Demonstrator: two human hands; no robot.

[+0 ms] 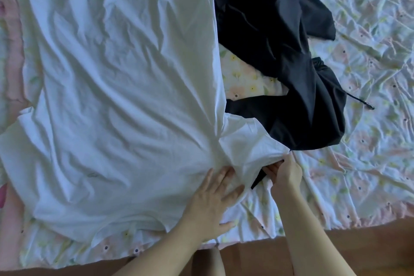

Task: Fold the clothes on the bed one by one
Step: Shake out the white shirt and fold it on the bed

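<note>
A large white T-shirt (116,87) lies spread flat over the left and middle of the bed. My left hand (212,199) presses flat on its near right shoulder area, fingers straight. My right hand (284,172) pinches the edge of the shirt's right sleeve (248,141), which bunches toward the shirt body. A dark grey garment with a drawstring (286,56) lies crumpled to the right of the shirt, and the sleeve partly overlaps it.
The bed (369,163) has a wrinkled floral sheet in pink and yellow. Its near edge runs along the bottom, with a brown floor (358,251) below it. A pink strip of bedding (11,51) lies at the far left.
</note>
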